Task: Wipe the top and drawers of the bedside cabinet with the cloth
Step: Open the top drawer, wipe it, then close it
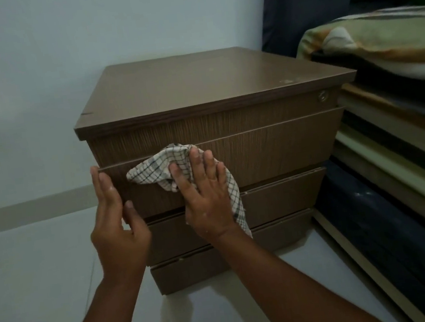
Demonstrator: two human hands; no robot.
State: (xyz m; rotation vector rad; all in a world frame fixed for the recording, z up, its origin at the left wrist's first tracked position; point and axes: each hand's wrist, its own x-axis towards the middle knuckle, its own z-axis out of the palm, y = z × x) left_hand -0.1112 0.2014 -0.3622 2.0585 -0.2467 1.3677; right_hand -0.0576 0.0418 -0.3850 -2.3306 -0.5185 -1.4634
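Observation:
The brown wooden bedside cabinet [209, 85] stands on the floor against the wall, with three drawer fronts below its top. My right hand [205, 197] presses a checked cream cloth [153, 168] flat against the top drawer front [285, 148], fingers straight. Part of the cloth hangs down past my right wrist. My left hand [114, 217] rests on the left edge of that same drawer front, fingers straight along the side and thumb on the front face. The two lower drawers [278, 200] sit slightly out of line.
A bed with stacked striped mattresses and a patterned pillow [384, 38] stands close on the right. A dark curtain [301, 0] hangs behind it. A pale wall rises behind the cabinet, and light floor tiles [32, 279] spread to the left and front.

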